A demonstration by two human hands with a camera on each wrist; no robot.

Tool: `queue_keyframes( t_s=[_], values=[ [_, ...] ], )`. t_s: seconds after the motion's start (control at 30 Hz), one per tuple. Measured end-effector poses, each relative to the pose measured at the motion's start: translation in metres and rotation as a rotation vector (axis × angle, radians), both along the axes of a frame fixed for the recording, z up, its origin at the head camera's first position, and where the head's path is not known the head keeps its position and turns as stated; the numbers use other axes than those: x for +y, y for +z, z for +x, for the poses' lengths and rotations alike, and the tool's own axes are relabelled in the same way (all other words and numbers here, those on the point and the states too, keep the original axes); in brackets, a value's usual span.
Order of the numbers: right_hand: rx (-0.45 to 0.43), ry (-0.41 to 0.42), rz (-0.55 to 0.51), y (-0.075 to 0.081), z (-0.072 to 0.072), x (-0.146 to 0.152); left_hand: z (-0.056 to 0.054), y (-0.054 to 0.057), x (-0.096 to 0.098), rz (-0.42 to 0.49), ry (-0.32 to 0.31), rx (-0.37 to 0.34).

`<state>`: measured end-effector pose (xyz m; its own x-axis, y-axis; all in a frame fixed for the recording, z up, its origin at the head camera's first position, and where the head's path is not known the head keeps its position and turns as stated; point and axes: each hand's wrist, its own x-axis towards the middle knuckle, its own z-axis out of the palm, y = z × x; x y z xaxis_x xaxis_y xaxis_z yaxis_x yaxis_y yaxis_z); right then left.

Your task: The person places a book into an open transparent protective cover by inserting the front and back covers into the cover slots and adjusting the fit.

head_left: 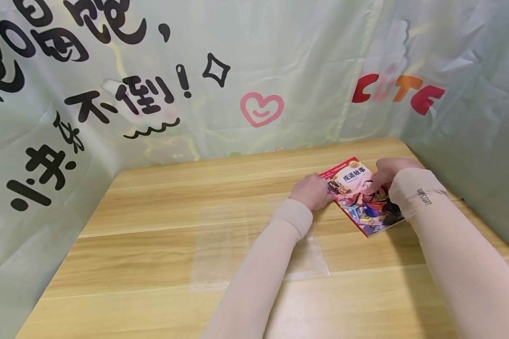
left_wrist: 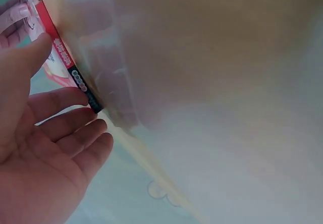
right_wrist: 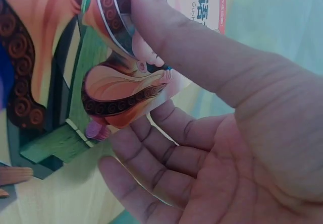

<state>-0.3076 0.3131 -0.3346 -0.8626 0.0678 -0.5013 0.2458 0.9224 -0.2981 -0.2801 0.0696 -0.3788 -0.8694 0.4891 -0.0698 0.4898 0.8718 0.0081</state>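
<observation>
A thin picture book (head_left: 365,207) with a red top band, Chinese title and colourful cartoon cover lies at the right of the table, turned at an angle. My left hand (head_left: 311,192) holds its left edge. In the left wrist view, the thumb is at the red and black spine (left_wrist: 63,55) and the index finger meets it from the other side. At the opposite edge, my right hand (head_left: 392,170) grips the book, thumb across the cover (right_wrist: 126,93) and fingers round underneath, as the right wrist view shows. Part of the cover is hidden behind my right hand and sleeve.
Clear plastic sheets or sleeves (head_left: 214,254) lie flat on the wooden table (head_left: 152,263), partly under my left forearm. A pale printed curtain (head_left: 305,94) surrounds the table's back and sides. The right table edge runs close beside the book.
</observation>
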Motion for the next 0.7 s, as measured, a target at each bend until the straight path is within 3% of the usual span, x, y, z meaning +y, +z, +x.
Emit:
queue_keyframes(
  t_s=[0.2,0.33,0.5,0.7],
  values=[
    [-0.010,0.027,0.023,0.003,0.003,-0.006,0.005,0.006,0.009,-0.065,0.124,-0.069],
    [-0.042,0.070,0.034,0.008,0.003,-0.010,0.007,0.009,0.014,-0.058,0.204,-0.112],
    [-0.106,0.082,0.027,0.012,0.001,-0.007,0.005,0.010,0.025,-0.018,0.209,-0.087],
    [-0.214,0.047,0.012,0.005,-0.003,0.001,0.005,0.005,0.041,0.006,0.204,-0.036]
  ],
)
